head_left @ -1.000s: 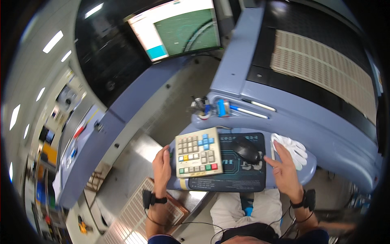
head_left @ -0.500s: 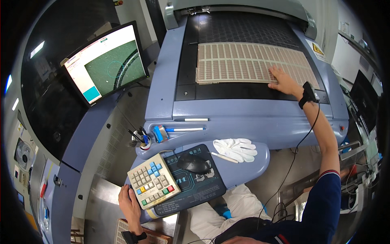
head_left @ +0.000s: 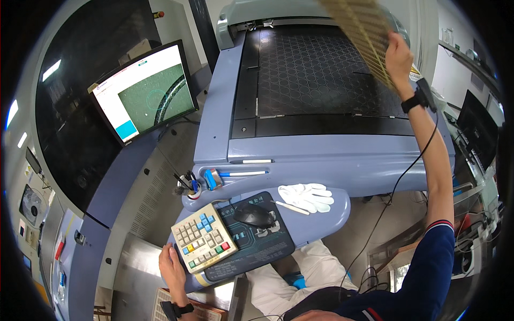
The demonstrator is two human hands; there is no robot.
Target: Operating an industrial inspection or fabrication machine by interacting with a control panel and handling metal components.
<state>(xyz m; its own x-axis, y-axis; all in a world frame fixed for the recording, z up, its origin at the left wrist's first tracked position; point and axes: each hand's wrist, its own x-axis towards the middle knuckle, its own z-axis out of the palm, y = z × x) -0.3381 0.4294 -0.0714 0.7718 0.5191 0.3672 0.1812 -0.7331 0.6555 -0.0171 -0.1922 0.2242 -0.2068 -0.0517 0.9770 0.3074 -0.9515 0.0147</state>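
Note:
A thin gridded circuit board panel is raised and tilted at the upper right, its top cut off by the picture's edge. My right hand is closed on the panel's right edge, with a black strap on the wrist. Under it lies the machine's dark bed, marked with a ring pattern. At the lower left, my left hand rests along the left side of a beige keypad, fingers extended and holding nothing. The keypad sits on a dark mouse pad beside a black mouse.
White gloves and a pale stick lie on the blue-grey shelf. Pens and a cup of tools stand along the machine's front ledge. A monitor shows a magnified dark curve. A cable runs from my right wrist. Another gridded panel lies lower left.
My right hand has gone from lying on the flat panel to gripping its edge. The panel has been lifted off the bed, up and to the right. My left hand stays by the keypad.

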